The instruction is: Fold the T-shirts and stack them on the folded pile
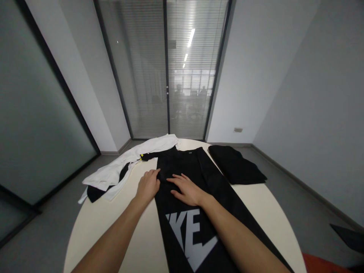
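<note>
One black garment (170, 203) is spread lengthwise on the round table (146, 246); seemingly to be held flat, it is covered by the splayed right hand (187, 190), fingers apart. Whether its left edge is pinched by the left hand (148, 184) cannot be told. Dull, smooth cloth is marked with pale block lettering (192, 227).

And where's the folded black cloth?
In the head view, the folded black cloth lies on the right of the table, beside the lettered black garment.
</note>
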`<state>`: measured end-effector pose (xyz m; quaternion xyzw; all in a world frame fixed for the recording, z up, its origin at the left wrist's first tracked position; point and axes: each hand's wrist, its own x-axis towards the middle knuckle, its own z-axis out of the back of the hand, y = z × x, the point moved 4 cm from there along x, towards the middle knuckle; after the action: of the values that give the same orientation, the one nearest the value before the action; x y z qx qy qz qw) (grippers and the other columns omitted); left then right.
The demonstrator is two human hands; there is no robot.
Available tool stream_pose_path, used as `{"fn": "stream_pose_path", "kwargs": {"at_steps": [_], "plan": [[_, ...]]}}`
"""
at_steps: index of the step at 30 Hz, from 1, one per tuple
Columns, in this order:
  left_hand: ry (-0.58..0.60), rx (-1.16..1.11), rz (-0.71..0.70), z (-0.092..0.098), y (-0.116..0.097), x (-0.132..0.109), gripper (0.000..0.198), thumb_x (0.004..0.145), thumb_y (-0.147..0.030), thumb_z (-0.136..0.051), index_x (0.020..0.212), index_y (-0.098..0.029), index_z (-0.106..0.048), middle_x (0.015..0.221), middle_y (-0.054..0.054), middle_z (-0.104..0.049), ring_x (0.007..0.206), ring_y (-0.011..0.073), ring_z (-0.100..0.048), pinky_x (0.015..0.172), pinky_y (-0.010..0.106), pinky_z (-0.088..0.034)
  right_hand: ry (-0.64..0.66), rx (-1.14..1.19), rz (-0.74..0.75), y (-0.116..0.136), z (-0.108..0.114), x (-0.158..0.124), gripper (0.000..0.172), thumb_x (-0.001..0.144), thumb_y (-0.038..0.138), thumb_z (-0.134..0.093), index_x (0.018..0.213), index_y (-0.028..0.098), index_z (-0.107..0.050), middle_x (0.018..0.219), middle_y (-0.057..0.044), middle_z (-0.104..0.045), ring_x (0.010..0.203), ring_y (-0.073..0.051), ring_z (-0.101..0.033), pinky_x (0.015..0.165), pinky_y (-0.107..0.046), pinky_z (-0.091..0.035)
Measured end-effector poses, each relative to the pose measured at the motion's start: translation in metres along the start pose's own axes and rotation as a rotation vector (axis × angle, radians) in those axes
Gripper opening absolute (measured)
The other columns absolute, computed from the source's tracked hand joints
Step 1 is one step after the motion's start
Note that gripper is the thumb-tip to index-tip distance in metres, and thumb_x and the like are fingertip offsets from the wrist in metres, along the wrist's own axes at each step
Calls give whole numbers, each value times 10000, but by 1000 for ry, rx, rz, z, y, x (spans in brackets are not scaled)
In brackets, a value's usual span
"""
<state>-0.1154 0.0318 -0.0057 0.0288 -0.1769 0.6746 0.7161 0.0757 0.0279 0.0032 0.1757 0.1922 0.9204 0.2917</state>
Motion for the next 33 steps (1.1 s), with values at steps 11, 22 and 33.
{"fn": "stream_pose_path", "kwargs": {"at_steps": [11, 22, 33], "plan": [[-1, -95, -256, -16, 5, 2, 496, 902, -79, -468, 1357, -209, -617, 1553, 83, -439, 1392, 261, -438, 1165, 440, -370, -63, -15, -61, -6, -4, 3, 647, 940, 383, -567, 1527, 203, -363, 1547, -119, -443, 1492, -281, -290, 1222, -532, -222], [117, -12, -165, -11, 3, -1, 589, 894, -76, -393, 1478, -103, -466, 1567, 135, -412, 1428, 284, -412, 1167, 438, -348, -63, -66, -30, 2, 2, 3, 449, 937, 330, -560, 1362, 187, -566, 1403, -128, -569, 1419, -266, -417, 1200, -480, -291], [115, 103, -54, -7, 0, -3, 540, 933, -200, -418, 1459, -99, -496, 1516, 162, -479, 1383, 330, -446, 1134, 470, -343, -95, -105, 12, 1, 1, 4, 493, 905, 369, -605, 1366, 196, -587, 1427, -109, -570, 1335, -253, -494, 1155, -436, -353]]}}
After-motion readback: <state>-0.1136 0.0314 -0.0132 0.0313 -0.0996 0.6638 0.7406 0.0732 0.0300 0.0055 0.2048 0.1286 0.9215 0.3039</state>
